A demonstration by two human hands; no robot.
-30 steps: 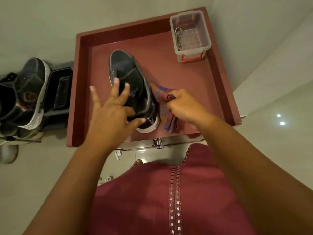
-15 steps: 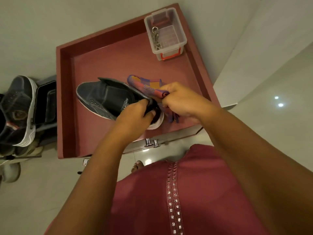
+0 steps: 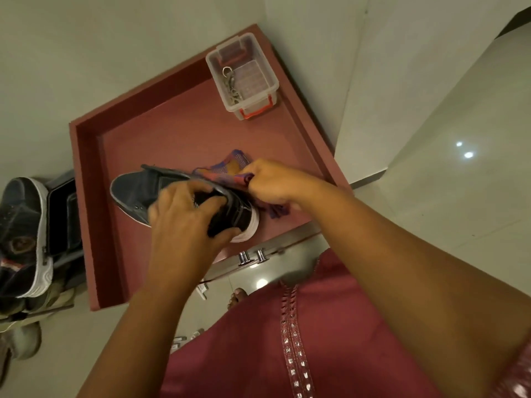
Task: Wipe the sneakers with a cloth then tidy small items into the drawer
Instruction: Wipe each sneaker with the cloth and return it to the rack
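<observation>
A dark sneaker [image 3: 135, 191] with a white sole lies on its side on the maroon cabinet top [image 3: 178, 130], toe pointing left. My left hand [image 3: 184, 222] grips its heel and collar end, fingers curled into the opening. My right hand [image 3: 275, 182] holds a bunched purple, orange and red cloth [image 3: 230, 168] against the sneaker's upper edge. A second dark sneaker [image 3: 23, 234] sits on a rack at the far left. Below the cabinet's front edge is a drawer front with a chrome handle [image 3: 253, 257].
A clear plastic box [image 3: 244, 79] with red clips stands in the cabinet top's back right corner; a metal key ring lies inside it. A black tray [image 3: 61, 216] sits between the rack and the cabinet. Pale tiled floor stretches to the right.
My left hand went from hovering open over the upright sneaker to gripping it; the sneaker was tipped onto its side. My right hand brought the cloth up to the shoe.
</observation>
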